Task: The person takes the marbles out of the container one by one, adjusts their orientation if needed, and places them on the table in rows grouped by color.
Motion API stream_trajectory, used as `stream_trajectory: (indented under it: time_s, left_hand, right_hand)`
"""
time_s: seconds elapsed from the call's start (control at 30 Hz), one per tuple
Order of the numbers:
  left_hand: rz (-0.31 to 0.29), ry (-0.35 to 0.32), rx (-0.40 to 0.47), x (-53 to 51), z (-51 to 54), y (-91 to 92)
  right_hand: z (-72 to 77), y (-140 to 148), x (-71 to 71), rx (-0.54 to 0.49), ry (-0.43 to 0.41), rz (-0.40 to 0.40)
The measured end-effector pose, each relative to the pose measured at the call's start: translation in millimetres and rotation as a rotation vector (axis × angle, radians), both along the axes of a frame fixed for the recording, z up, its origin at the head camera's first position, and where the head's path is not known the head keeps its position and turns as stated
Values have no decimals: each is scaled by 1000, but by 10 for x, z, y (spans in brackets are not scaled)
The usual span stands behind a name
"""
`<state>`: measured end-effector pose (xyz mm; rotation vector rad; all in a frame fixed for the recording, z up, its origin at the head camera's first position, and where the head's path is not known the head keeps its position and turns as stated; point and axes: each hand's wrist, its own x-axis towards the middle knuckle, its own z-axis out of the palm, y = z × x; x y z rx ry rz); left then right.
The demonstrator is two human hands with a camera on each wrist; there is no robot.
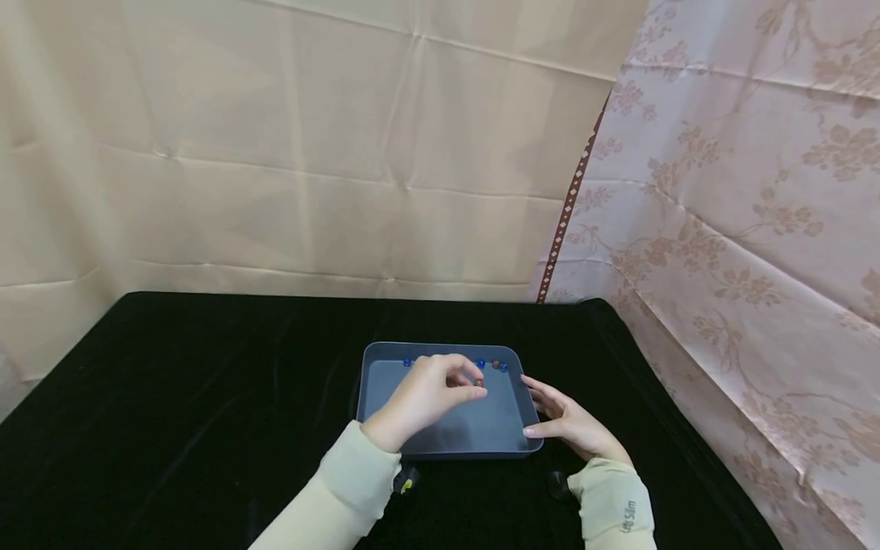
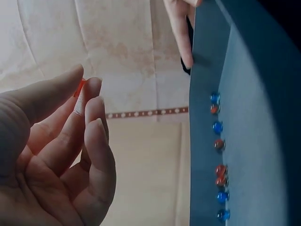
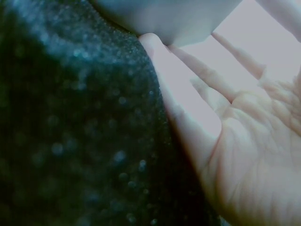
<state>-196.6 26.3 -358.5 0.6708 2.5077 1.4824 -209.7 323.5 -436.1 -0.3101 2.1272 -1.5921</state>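
Observation:
My left hand (image 1: 429, 393) is over the grey-blue tray (image 1: 474, 435), pinching a small red bead (image 1: 479, 383) between thumb and forefinger. The left wrist view shows this bead (image 2: 80, 87) at the fingertips of the hand (image 2: 61, 141), its other fingers bent. Blue beads (image 2: 217, 127) and reddish beads (image 2: 219, 144) lie in a loose row inside the tray, along its far wall. At the tray's right side, my right hand (image 1: 580, 428) touches the wall with spread, fairly straight fingers and thumb. In the right wrist view, the thumb of that hand (image 3: 235, 141) meets the tray (image 3: 174, 19).
Black cloth (image 1: 172, 397) covers the table under and around the tray. Behind it hangs a cream curtain (image 1: 344, 153), and a pink floral cloth (image 1: 756, 229) hangs along the right side. Dark wrist devices (image 1: 406, 480) show beneath both sleeves.

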Motion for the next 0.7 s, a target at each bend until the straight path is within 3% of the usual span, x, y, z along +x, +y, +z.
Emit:
stream_trajectory:
  time_s: [0.37, 0.7]
  left_hand:
    - [-50, 72, -37, 156, -53, 140]
    - [-109, 2, 58, 219, -87, 168]
  right_hand:
    - [0, 8, 3, -8, -10, 4]
    - [3, 8, -2, -11, -10, 12]
